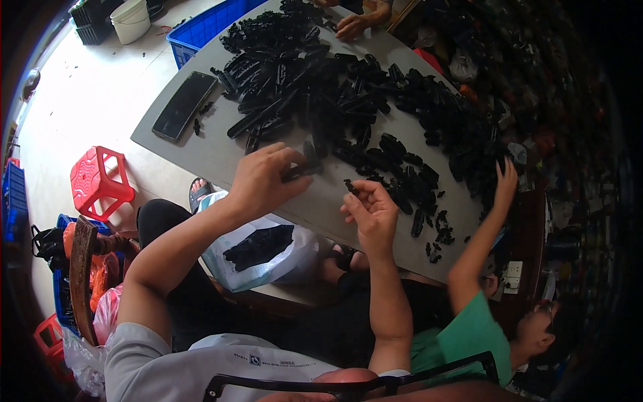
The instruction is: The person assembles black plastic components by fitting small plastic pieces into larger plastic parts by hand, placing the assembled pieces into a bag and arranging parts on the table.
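Observation:
My left hand (266, 181) is closed round a dark elongated black plastic part (309, 161), slightly blurred, at the near edge of the table. To its right, my right hand (372, 216) pinches a small, jagged black plastic piece (350, 185) between thumb and fingertips. The two hands are apart. Just beyond them a large heap of long black plastic parts (281, 74) spreads over the grey table (201, 151). More small black bits (442, 231) lie to the right of my right hand.
A phone (184, 107) lies at the table's left side. Below the table edge sits a white bag (295, 258) with black pieces. A red stool (102, 182) and blue crate (191, 43) stand to the left. A green-sleeved person (469, 335) reaches in from the right; another person's hand (358, 25) is opposite.

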Motion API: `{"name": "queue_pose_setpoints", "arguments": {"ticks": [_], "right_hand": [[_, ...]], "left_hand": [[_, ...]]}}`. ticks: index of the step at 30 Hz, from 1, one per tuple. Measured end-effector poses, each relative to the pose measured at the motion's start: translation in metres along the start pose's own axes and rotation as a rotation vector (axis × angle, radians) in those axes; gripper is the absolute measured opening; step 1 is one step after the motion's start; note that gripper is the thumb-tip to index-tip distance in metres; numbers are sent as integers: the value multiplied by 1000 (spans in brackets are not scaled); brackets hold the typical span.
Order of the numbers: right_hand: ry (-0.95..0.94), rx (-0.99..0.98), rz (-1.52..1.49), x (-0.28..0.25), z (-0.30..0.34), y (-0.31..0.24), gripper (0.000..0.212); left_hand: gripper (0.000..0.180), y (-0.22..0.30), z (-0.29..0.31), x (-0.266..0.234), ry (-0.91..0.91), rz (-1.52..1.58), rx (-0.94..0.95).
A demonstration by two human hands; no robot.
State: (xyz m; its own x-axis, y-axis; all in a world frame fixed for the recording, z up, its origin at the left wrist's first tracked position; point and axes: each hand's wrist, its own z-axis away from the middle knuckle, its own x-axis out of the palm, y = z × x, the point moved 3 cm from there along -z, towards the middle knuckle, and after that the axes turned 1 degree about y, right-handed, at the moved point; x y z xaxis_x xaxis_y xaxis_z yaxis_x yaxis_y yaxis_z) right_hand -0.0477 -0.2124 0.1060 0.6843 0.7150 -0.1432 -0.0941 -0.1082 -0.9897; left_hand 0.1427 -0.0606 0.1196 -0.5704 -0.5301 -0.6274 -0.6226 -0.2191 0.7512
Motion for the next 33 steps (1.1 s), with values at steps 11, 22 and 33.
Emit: {"name": "queue_pose_setpoints", "arguments": {"ticks": [11,22,33], "right_hand": [[107,-407,298,4,28,-28,13],[75,-706,529,16,32,-46,17],[25,-701,620,20,29,-41,16]], "left_hand": [[36,-15,7,33,-413,1170,-179],[34,-13,13,50,-562,1294,-208],[33,-12,13,52,-585,1243,-185]]}}
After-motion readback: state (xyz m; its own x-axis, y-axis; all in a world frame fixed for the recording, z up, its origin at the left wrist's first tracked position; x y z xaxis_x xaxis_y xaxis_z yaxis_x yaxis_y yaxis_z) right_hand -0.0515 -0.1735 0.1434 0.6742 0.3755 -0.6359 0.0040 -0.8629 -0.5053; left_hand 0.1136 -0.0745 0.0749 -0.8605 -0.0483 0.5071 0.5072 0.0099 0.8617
